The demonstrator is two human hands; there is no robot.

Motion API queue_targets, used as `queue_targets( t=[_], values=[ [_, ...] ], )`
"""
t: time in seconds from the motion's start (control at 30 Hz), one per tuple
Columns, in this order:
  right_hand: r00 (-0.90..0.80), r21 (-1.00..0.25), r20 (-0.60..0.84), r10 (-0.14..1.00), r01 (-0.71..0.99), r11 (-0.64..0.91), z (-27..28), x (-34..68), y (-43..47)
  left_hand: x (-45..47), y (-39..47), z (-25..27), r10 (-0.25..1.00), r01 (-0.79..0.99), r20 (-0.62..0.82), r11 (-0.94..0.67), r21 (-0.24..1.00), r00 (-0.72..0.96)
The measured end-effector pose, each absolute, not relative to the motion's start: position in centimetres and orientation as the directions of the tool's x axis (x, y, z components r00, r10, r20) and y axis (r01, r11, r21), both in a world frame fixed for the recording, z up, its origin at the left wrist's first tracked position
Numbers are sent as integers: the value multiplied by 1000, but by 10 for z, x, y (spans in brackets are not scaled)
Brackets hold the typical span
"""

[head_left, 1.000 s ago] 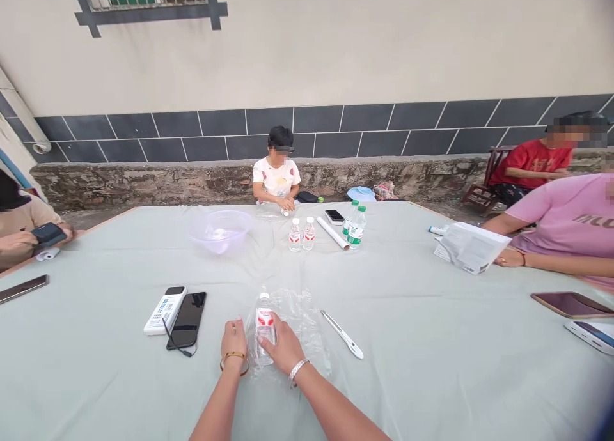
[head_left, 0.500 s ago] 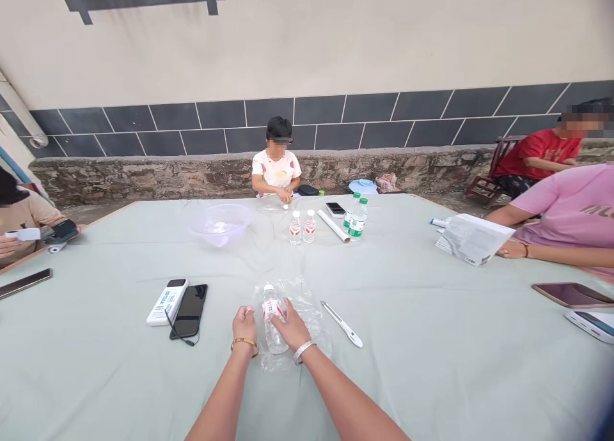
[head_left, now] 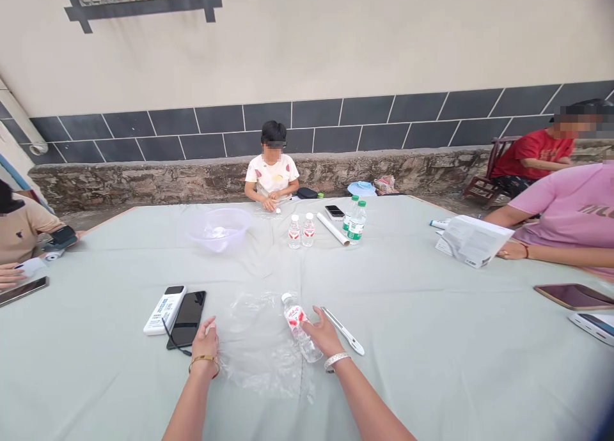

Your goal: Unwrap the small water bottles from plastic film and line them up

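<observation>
Our right hand hides part of the bottle: the thumb lies across its near side, while the other fingers are mostly out of sight behind it, so we cannot see how far they wrap round. Those fingers grasp the bottle. Our left hand has its fingers loosely curled beside the phone, and we cannot tell whether they pinch an edge of the film. The film is clear, and its outline is hard to follow against the pale cloth. Both our forearms are cut off by the bottom edge, and the person in pink by the right edge.

The bottle's label is white with red shapes and red lettering, too small for us to read. The two small bottles farther off carry similar red and white labels. Blue print on the power bank and fine text on the booklet are likewise unreadable to us.

The bottle is over the right part of the film, between our hands and nearer the right. Its white cap points away from us and leftward; the long axis slants from there down to the base, nearer us and to the right. We cannot tell whether the base touches the film. The knife lies just right of our right hand.
</observation>
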State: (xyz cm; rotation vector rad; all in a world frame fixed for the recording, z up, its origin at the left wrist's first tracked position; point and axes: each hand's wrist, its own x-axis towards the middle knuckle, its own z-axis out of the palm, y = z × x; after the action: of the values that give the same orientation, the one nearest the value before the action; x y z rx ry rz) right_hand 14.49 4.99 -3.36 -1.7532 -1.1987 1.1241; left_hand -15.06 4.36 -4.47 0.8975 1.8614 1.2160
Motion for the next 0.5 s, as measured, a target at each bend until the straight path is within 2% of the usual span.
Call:
queue_targets(
  t=[0.13,0.17,0.23,0.3,0.37,0.43,0.5],
  values=[
    [74,-956,-290,954,-57,-286,-33,157,39,-171,35,-26,947,-20,-258,259,966,-190],
    [33,-956,-274,961,-118,-269,-33,159,38,-175,34,-24,961,6,-262,264,965,-90],
    [20,-970,-193,981,-156,-188,-35,159,40,-184,32,-25,959,183,-278,265,947,53],
    [108,-995,-44,993,-95,-34,-38,157,47,-189,30,-31,949,431,-297,227,874,103],
    [207,-992,122,971,56,113,-42,155,56,-193,29,-39,956,663,-285,168,729,72],
    [227,-961,229,946,210,182,-46,154,65,-195,28,-47,960,824,-276,119,553,46],
    [208,-929,268,941,315,195,-49,155,71,-196,28,-49,952,910,-304,88,405,43]
  ],
)
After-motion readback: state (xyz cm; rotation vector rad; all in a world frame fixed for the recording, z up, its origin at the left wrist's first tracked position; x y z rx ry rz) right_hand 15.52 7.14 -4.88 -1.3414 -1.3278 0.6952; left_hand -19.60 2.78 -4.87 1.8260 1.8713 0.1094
